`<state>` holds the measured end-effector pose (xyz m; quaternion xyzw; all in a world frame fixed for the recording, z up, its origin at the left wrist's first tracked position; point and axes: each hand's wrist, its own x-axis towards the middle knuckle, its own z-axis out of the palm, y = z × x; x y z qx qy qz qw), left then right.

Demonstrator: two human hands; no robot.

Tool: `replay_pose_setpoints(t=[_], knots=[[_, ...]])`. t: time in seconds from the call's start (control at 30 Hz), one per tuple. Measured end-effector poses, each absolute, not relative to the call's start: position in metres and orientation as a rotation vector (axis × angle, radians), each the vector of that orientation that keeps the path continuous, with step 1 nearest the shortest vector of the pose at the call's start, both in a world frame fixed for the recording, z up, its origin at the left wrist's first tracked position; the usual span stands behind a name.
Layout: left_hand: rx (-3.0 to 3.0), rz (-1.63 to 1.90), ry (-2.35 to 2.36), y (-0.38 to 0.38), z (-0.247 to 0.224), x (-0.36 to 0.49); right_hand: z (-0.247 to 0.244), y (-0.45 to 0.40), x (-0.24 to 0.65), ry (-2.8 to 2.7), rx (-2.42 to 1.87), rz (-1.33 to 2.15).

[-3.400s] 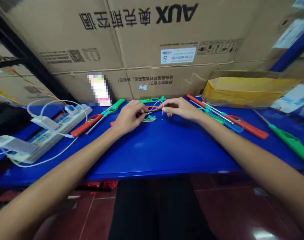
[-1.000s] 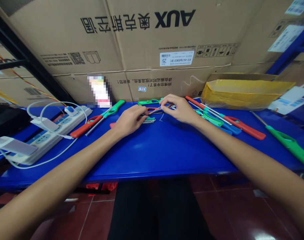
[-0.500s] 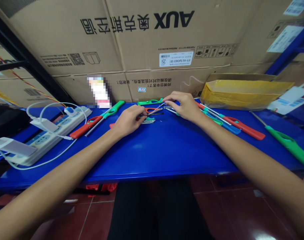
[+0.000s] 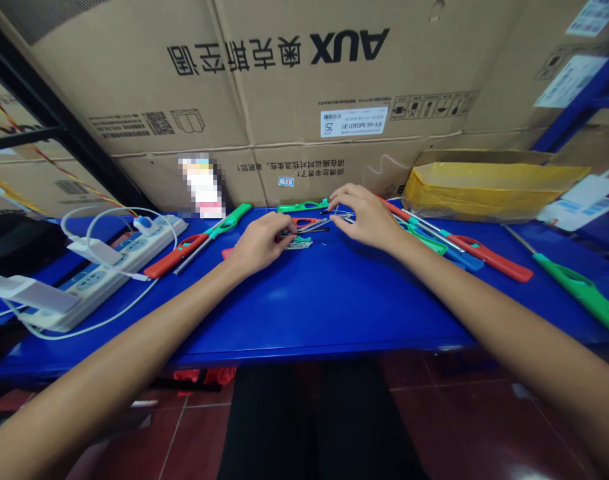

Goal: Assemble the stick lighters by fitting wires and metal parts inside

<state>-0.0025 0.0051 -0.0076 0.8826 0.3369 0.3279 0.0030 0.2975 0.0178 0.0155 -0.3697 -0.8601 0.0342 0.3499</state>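
Note:
My left hand (image 4: 261, 243) has its fingers closed round thin metal rods (image 4: 311, 225) that point right, over the middle of the blue table. My right hand (image 4: 361, 217) is just to the right, thumb and fingers curved around a gap near the rod ends; whether it pinches anything small is too unclear to tell. Behind the hands lies a green lighter (image 4: 303, 207). An orange-red lighter part (image 4: 307, 221) lies between them, and small green pieces (image 4: 300, 244) are beside my left fingertips. Right of my right hand are a red lighter (image 4: 489, 257) and a green lighter (image 4: 427, 239).
A white power strip (image 4: 119, 267) with plugs and cables stands at the left, near a red-and-green lighter (image 4: 179, 255). A phone-like bright screen (image 4: 204, 190) leans on the large carton (image 4: 284, 93). A yellow-taped box (image 4: 489, 190) and another green lighter (image 4: 579, 287) are right.
My right hand's fingers have spread a little from the rods. The rods in my left hand now tilt up to the right. The whole view has shifted slightly.

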Motion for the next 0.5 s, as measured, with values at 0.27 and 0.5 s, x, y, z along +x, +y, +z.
replay_pose_setpoints(t=[0.27, 0.5], knots=[[2.779, 1.023, 1.029, 0.004, -0.007, -0.001, 0.015, 0.006, 0.287, -2.454, -0.832, 0.186], [2.845, 0.979, 0.987, 0.004, -0.006, -0.001, 0.006, 0.016, 0.288, -2.416, -0.868, 0.235]])
